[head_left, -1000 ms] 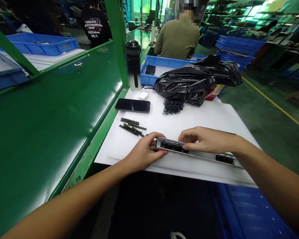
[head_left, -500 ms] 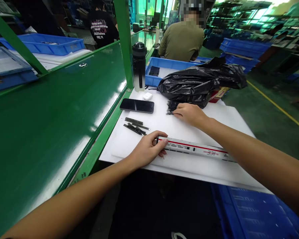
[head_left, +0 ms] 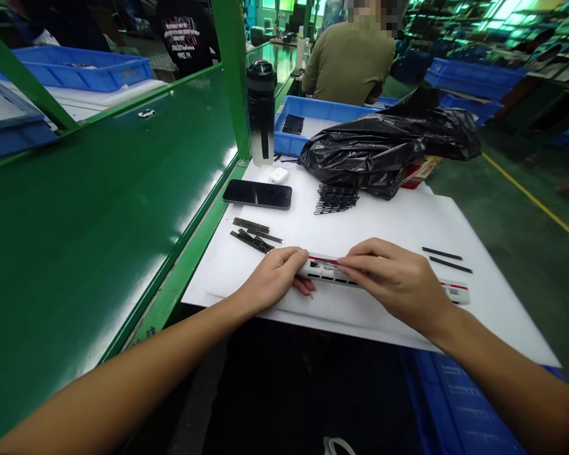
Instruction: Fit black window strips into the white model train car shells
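Note:
A white toy train car body (head_left: 320,274) with a red stripe and a row of window openings lies lengthwise over the white foam board (head_left: 389,230). My left hand (head_left: 275,278) grips its left end, thumb on top and fingers underneath. Above the car, my right hand (head_left: 401,281) is closed in a pinch at the window openings, on what looks like a thin black strip, mostly hidden by the fingers. Behind the car lies a pile of black slotted strips (head_left: 336,199). Dark flat strips (head_left: 251,235) lie left of it, and two black strips (head_left: 443,254) rest at the right.
A phone (head_left: 257,194), a white earbud case (head_left: 279,175) and a bottle (head_left: 261,114) stand at the back left. Behind are a black plastic bag (head_left: 365,155) and a blue tray (head_left: 332,109). A green metal panel (head_left: 137,183) borders the left. Another person (head_left: 346,63) sits beyond.
My right hand has come from the black strip pile to the train car's windows. The car has been turned or shifted, and the two strips at the right now show.

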`<state>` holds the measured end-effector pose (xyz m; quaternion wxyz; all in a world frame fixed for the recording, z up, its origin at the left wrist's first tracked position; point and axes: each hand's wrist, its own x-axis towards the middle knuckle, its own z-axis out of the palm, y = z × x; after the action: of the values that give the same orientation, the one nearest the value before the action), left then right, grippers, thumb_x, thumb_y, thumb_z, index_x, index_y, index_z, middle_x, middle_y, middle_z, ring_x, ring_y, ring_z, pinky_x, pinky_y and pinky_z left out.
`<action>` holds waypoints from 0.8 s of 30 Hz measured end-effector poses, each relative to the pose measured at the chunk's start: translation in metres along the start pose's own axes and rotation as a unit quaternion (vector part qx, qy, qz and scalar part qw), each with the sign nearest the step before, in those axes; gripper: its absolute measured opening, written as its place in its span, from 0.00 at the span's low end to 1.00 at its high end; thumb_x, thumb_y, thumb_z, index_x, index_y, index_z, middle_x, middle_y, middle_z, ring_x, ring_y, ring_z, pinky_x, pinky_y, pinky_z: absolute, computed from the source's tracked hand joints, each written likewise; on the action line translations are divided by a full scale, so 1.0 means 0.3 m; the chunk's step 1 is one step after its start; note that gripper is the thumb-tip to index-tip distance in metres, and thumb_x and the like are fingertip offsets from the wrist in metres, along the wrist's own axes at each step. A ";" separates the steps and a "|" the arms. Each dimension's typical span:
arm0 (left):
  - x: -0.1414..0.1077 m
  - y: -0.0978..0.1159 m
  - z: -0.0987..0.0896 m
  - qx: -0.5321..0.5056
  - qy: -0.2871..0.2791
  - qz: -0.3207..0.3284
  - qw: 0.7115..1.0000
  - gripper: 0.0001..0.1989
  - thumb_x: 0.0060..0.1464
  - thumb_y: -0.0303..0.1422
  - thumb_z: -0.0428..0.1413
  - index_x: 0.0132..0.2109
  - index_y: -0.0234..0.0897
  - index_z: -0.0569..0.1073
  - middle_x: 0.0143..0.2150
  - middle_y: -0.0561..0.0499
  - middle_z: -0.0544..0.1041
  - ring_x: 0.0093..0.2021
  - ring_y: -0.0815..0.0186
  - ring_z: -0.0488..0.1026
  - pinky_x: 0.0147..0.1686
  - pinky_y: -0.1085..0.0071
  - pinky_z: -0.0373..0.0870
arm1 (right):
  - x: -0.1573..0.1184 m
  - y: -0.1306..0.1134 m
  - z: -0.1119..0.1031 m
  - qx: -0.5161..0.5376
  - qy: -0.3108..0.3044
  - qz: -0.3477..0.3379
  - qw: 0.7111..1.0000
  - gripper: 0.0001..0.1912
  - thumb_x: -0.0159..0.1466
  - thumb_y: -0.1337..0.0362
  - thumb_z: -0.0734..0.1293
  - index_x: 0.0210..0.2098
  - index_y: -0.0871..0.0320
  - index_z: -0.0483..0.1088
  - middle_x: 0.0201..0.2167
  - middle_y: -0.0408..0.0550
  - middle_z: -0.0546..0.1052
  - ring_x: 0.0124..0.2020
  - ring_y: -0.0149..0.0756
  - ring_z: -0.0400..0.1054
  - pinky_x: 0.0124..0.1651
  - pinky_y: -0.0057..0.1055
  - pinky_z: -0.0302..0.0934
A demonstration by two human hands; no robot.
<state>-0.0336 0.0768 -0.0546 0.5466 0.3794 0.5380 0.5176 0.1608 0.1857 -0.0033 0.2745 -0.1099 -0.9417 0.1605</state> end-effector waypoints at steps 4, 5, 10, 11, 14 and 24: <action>-0.004 0.007 -0.002 0.004 -0.003 0.003 1.000 0.19 0.66 0.43 0.49 0.40 0.30 0.74 0.27 0.46 0.79 0.26 0.65 0.79 0.29 0.72 0.77 | -0.045 -0.001 0.040 0.002 0.021 -0.002 1.000 0.07 0.68 0.69 0.67 0.43 0.55 0.77 0.36 0.49 0.75 0.37 0.36 0.70 0.39 0.35 0.69; -0.005 0.008 -0.002 0.006 -0.003 0.002 1.000 0.19 0.66 0.43 0.49 0.40 0.30 0.74 0.27 0.46 0.79 0.26 0.65 0.78 0.29 0.72 0.77 | -0.045 0.001 0.048 0.006 0.024 -0.002 1.000 0.07 0.68 0.69 0.67 0.42 0.55 0.77 0.37 0.49 0.75 0.38 0.37 0.70 0.40 0.35 0.69; -0.009 0.005 -0.004 0.024 -0.009 0.012 1.000 0.18 0.66 0.43 0.49 0.38 0.31 0.73 0.27 0.47 0.79 0.27 0.65 0.78 0.30 0.72 0.76 | -0.029 -0.004 0.061 0.019 0.026 0.009 0.999 0.07 0.68 0.69 0.67 0.41 0.54 0.77 0.36 0.48 0.75 0.37 0.37 0.70 0.40 0.36 0.69; -0.009 0.004 -0.004 0.028 -0.009 0.015 0.999 0.18 0.66 0.43 0.49 0.38 0.32 0.73 0.27 0.47 0.79 0.27 0.65 0.78 0.30 0.72 0.76 | -0.027 -0.007 0.061 0.025 0.023 0.017 0.999 0.07 0.68 0.68 0.67 0.41 0.54 0.77 0.37 0.48 0.75 0.37 0.37 0.70 0.40 0.36 0.69; -0.007 0.002 -0.004 0.036 -0.008 0.018 0.999 0.19 0.66 0.43 0.48 0.37 0.32 0.73 0.27 0.47 0.78 0.26 0.66 0.78 0.29 0.72 0.76 | -0.026 -0.016 0.063 0.039 0.011 0.045 0.998 0.06 0.68 0.68 0.67 0.42 0.54 0.77 0.37 0.48 0.75 0.38 0.37 0.71 0.43 0.38 0.69; -0.016 0.020 0.001 0.118 0.007 0.041 0.992 0.14 0.60 0.42 0.58 0.40 0.33 0.75 0.28 0.49 0.79 0.29 0.65 0.78 0.33 0.71 0.74 | -0.026 -0.024 0.079 0.013 0.031 0.033 0.999 0.04 0.66 0.69 0.69 0.37 0.55 0.77 0.33 0.47 0.75 0.38 0.39 0.67 0.42 0.39 0.66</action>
<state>-0.0337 0.0732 -0.0479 0.4723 0.4594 0.5830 0.4754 0.1534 0.1709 -0.0233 0.2991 -0.1426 -0.9265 0.1784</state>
